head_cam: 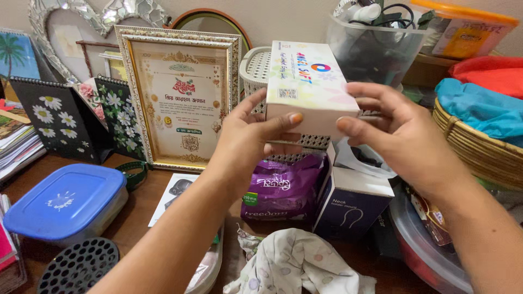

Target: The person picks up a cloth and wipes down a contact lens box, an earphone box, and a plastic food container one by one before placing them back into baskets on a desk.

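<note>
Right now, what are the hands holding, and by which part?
Both hands hold the white tissue box by its near end: left hand at the left corner, right hand at the right corner.

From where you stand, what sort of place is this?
Probably a home, at a crowded wooden table used for keepsakes and storage. A gold-framed certificate leans by the wall, a woven basket holds folded cloth, and both hands, left hand and right hand, hold a pastel tissue box.

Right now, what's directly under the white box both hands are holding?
Under the white box, held by the left hand and right hand: a purple packet and a dark blue box. A white basket is behind, mostly covered.
</note>
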